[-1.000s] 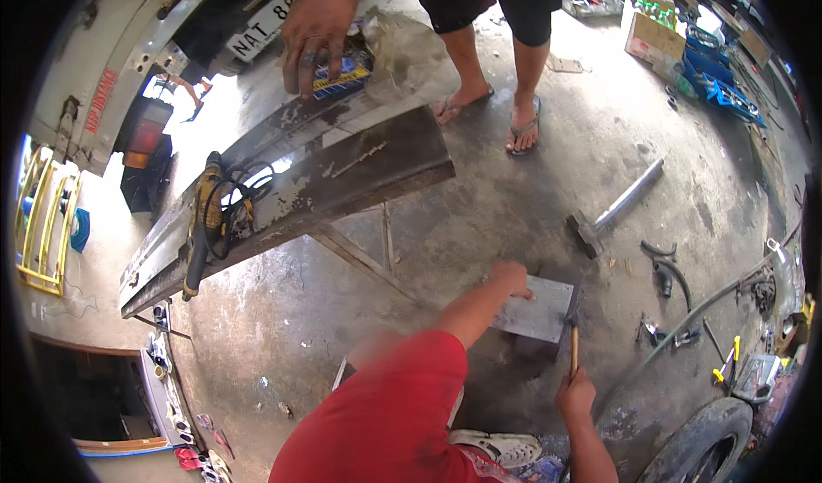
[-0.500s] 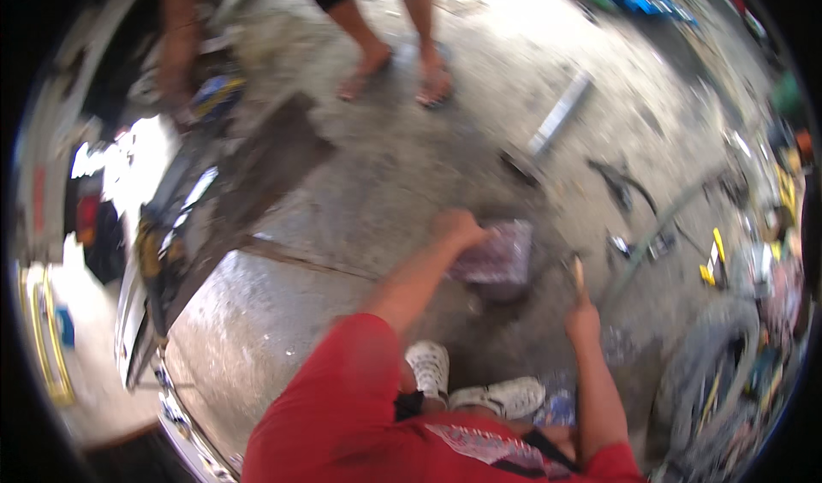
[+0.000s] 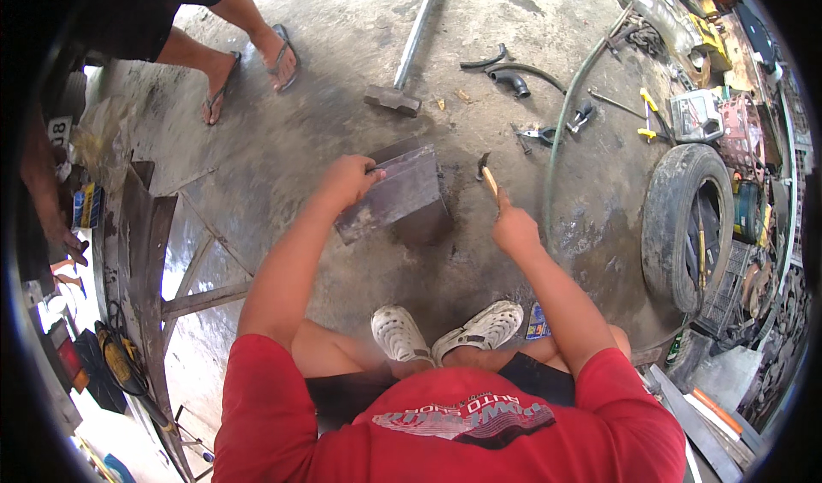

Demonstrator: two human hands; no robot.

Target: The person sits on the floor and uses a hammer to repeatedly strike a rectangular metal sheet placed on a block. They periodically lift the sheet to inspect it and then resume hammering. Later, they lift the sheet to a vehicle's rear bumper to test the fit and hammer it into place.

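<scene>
My left hand (image 3: 347, 181) grips the upper left edge of a bent grey sheet-metal piece (image 3: 396, 196), its fingers curled over the rim. The piece lies slanted over a dark metal block (image 3: 428, 229) on the floor in front of my shoes. To the right, my right hand (image 3: 516, 230) is closed around the wooden handle of a hammer (image 3: 490, 181). The hammer's dark head is held up and away from me, apart from the metal piece.
Beyond the block lies a sledgehammer (image 3: 394, 100). Black hoses (image 3: 512, 83), pliers (image 3: 538, 134) and a long green hose (image 3: 561, 132) are on the floor. A tyre (image 3: 664, 226) stands right. At left are a rusty metal frame (image 3: 137, 252) and another person's sandalled feet (image 3: 278, 63).
My view has turned, shifting the surroundings across the picture. The metal piece now lies at a different slant, still in my left hand. My right hand keeps the hammer.
</scene>
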